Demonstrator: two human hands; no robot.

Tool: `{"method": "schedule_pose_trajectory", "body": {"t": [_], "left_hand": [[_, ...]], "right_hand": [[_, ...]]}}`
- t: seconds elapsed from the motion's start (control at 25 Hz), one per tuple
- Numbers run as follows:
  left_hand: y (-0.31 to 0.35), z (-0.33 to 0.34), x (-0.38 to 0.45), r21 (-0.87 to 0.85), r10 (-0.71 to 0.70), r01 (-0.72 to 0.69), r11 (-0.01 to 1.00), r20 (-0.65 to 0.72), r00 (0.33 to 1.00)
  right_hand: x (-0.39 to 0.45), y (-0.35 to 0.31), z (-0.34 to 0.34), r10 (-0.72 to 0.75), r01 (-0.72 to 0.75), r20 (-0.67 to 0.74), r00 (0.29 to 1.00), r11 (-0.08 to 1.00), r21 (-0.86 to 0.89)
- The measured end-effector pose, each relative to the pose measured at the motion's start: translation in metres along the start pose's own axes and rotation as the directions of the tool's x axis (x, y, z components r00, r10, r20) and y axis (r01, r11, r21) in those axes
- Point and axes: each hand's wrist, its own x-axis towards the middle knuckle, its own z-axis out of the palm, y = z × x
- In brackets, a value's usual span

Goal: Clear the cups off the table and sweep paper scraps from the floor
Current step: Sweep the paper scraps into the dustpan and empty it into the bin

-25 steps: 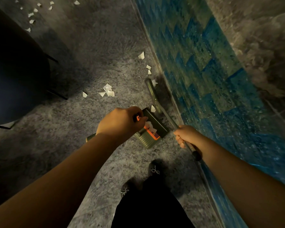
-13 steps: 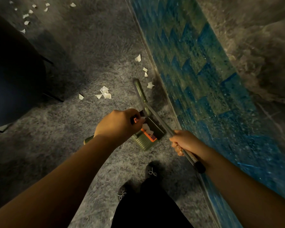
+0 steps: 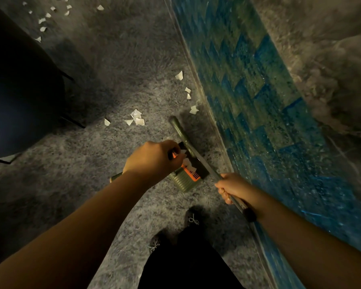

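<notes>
From the head view, looking straight down, the left hand (image 3: 154, 158) is curled round the upright handle of a green dustpan (image 3: 186, 176), which sits on the grey carpet (image 3: 121, 84) just in front of the person's feet. The dustpan has an orange comb strip across its mouth, and a few white paper bits lie inside it.

The right hand (image 3: 231, 187) is wrapped round the thin metal shaft of a broom (image 3: 198, 155), with the black end cap of the shaft sticking out behind the wrist. The green broom head reaches forward past the dustpan's front edge and rests on the carpet.

Paper scraps (image 3: 137, 118) lie loose on the carpet ahead of the dustpan: a small cluster to the left, a line of four along the foot of the blue tiled wall (image 3: 258, 97), and more far off at the top left. A dark chair (image 3: 19, 90) stands at the left. Two black shoes (image 3: 193, 219) with small bows show at the bottom.
</notes>
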Motion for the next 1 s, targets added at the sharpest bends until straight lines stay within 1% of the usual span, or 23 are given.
{"method": "schedule_pose_trajectory", "body": {"t": [0.12,0.2,0.32,0.4,0.48,0.6,0.68,0.76,0.84,1.0], "left_hand": [[0.0,-0.005,-0.001,-0.066,-0.032,0.044,0.997,0.171,0.985],[-0.002,-0.009,-0.004,-0.139,-0.082,0.125,0.982,0.281,0.956],[-0.01,-0.011,-0.014,-0.263,-0.175,0.293,0.919,0.393,0.903],[-0.016,-0.012,-0.025,-0.307,-0.199,0.355,0.883,0.439,0.876],[-0.022,-0.012,-0.039,-0.314,-0.191,0.333,0.889,0.405,0.894],[-0.033,-0.013,-0.068,-0.368,-0.172,0.266,0.891,0.269,0.948],[-0.044,-0.021,-0.087,-0.419,-0.195,0.248,0.873,0.167,0.967],[-0.06,-0.039,-0.107,-0.457,-0.235,0.25,0.853,0.091,0.968],[-0.077,-0.056,-0.128,-0.477,-0.251,0.249,0.843,0.063,0.966],[-0.108,-0.076,-0.167,-0.402,-0.293,0.278,0.872,0.025,0.956]], "right_hand": [[-0.019,0.008,0.001,-0.036,0.035,0.014,0.999,0.997,0.066],[-0.031,0.007,0.004,-0.04,0.038,0.018,0.999,0.994,0.099],[-0.044,0.006,0.006,-0.052,0.05,0.021,0.998,0.994,0.1],[-0.05,0.006,0.006,-0.057,0.055,0.015,0.998,0.992,0.11],[-0.055,0.006,0.008,-0.063,0.062,0.007,0.998,0.992,0.108],[-0.063,0.006,0.019,-0.067,0.066,0.011,0.998,0.994,0.089],[-0.068,0.005,0.032,-0.056,0.055,0.018,0.998,0.996,0.069],[-0.073,0.003,0.05,-0.058,0.056,0.037,0.998,0.996,0.064],[-0.078,0.0,0.07,-0.065,0.063,0.039,0.997,0.996,0.058],[-0.091,-0.008,0.123,-0.102,0.103,0.03,0.994,0.994,-0.03]]}}
